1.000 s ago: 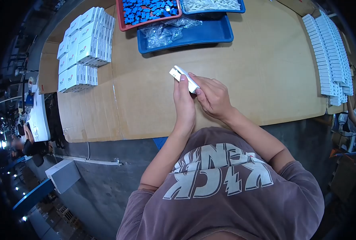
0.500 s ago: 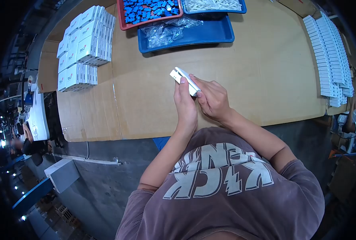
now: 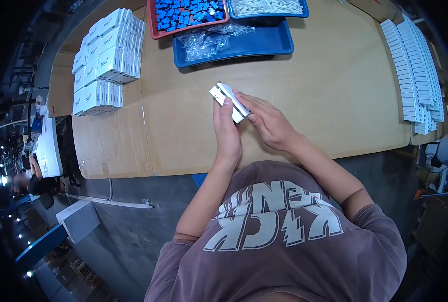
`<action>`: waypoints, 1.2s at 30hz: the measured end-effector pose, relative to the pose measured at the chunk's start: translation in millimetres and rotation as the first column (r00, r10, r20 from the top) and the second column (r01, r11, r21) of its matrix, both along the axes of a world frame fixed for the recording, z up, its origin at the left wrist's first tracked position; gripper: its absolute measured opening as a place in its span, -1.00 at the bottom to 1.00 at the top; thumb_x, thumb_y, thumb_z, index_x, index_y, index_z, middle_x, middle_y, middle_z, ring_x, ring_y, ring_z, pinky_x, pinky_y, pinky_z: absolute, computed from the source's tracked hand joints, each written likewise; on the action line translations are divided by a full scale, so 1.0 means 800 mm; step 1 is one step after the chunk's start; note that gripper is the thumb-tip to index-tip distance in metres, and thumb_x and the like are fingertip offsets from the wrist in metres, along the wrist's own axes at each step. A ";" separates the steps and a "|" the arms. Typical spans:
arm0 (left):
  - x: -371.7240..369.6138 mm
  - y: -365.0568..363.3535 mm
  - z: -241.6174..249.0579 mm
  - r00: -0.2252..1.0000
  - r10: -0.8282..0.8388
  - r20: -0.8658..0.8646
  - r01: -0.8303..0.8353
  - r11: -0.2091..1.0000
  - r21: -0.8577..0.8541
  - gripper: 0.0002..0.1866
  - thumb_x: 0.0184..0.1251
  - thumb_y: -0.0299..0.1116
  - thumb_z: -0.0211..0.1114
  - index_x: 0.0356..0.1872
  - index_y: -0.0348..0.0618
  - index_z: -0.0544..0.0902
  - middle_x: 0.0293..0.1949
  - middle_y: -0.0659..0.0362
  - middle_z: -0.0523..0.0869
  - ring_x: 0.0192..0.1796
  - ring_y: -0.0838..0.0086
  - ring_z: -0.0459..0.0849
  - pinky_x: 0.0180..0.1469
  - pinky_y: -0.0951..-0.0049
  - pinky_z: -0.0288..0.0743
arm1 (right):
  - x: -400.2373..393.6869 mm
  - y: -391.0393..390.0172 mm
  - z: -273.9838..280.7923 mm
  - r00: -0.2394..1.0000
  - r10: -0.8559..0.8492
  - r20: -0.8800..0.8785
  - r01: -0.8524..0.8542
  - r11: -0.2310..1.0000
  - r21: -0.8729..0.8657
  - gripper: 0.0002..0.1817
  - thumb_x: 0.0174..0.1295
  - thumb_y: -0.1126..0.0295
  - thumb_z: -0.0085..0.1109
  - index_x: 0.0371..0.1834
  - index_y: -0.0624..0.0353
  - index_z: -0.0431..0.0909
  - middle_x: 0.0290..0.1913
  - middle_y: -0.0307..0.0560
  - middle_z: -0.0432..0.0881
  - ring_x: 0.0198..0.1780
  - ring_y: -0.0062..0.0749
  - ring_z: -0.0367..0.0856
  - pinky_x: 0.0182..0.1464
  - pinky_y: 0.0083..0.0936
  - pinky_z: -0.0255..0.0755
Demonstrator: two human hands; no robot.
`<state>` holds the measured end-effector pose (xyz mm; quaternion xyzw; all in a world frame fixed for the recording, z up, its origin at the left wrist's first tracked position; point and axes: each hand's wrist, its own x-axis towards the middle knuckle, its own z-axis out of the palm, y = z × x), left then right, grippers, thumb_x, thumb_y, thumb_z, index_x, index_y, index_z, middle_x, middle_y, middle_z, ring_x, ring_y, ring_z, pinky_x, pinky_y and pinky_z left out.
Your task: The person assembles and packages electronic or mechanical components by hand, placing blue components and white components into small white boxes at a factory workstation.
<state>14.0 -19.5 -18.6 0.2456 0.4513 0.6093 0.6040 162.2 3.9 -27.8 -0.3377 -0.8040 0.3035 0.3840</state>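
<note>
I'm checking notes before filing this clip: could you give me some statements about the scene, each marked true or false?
1. The left hand and the right hand both touch the white item. True.
2. The red tray holds white pieces. False: it holds blue pieces.
3. Clear plastic lies in the blue tray nearest the hands. True.
4. The table's left side has no stack. False: white boxes are stacked there.
</note>
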 end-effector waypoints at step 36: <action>0.008 -0.007 0.033 0.994 -0.078 -0.078 0.098 0.950 0.295 -0.17 0.71 0.19 -0.06 0.65 -0.29 0.07 0.45 -0.06 0.44 0.52 0.24 0.43 0.58 0.26 0.24 | -0.030 -0.044 0.052 0.968 -0.215 -0.130 0.215 0.976 -0.013 -0.48 0.48 0.46 0.21 0.43 0.52 0.45 0.37 0.51 0.54 0.36 0.29 0.61 0.31 -0.19 0.58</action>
